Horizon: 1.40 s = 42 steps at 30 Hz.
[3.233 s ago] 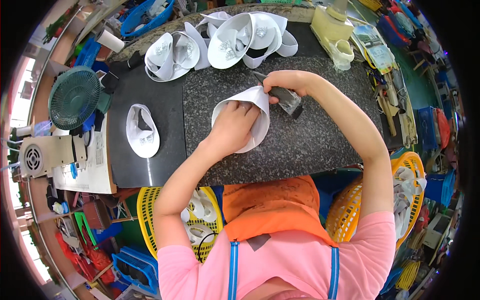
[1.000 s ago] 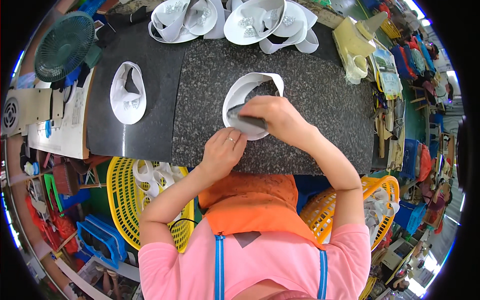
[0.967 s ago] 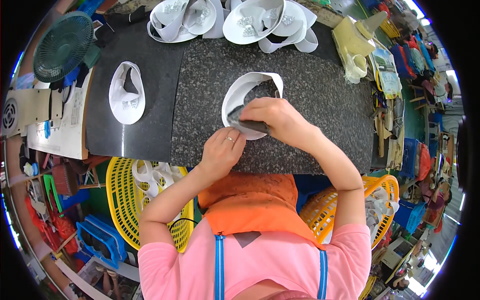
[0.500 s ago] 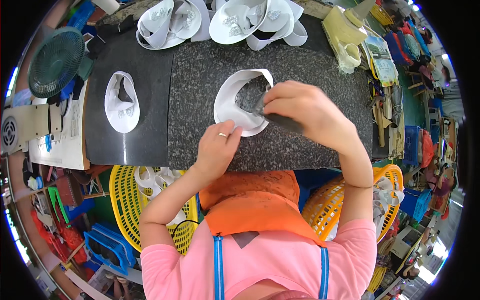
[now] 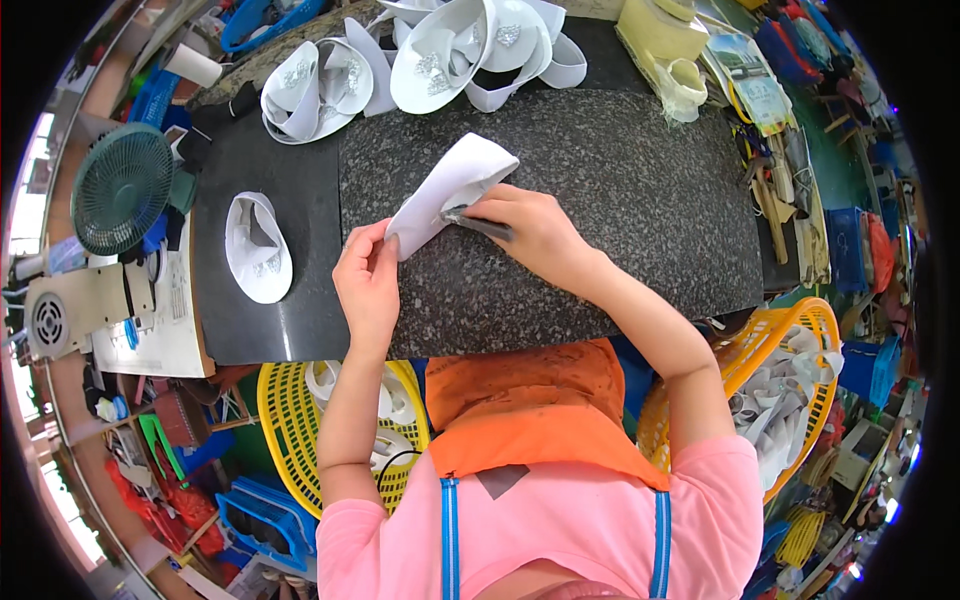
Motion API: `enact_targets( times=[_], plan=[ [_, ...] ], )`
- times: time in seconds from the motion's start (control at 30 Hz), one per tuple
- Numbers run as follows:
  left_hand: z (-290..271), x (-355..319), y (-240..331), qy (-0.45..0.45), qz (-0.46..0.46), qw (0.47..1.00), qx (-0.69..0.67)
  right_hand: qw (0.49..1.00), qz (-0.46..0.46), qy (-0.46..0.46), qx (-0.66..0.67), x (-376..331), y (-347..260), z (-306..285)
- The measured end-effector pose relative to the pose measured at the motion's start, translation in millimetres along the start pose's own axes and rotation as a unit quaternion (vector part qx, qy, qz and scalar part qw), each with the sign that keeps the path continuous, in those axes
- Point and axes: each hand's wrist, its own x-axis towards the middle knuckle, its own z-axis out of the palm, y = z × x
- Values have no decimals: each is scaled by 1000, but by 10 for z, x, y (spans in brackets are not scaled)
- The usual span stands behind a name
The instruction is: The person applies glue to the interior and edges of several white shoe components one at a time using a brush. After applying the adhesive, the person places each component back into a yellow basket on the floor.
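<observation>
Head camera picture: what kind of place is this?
Probably a small craft workshop. White shaped pieces are piled on a speckled stone worktop, and yellow baskets below hold more. The left hand and right hand work on one.

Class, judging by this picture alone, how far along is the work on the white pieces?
Done, it seems: shaped white pieces piled at the slab's far edge. In hand: the left hand holds a folded white piece while the right hand presses a dark tool against it. Left: pieces in the yellow baskets.
</observation>
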Motion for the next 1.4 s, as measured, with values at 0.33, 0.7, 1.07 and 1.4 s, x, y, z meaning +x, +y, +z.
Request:
enact_targets(
  times=[0.33, 0.7, 1.07, 1.4],
  plan=[
    [-20, 602, 418, -76, 41, 993, 86, 973, 16, -18, -229, 65, 94, -247],
    [299, 974, 843, -170, 157, 940, 251, 964, 180, -47, 191, -12, -93, -436],
    [995, 1639, 306, -189, 187, 923, 278, 960, -21, 17, -280, 80, 320, -378],
    [381, 620, 1115, -228, 403, 843, 274, 899, 216, 326, 196, -134, -125, -1009]
  ],
)
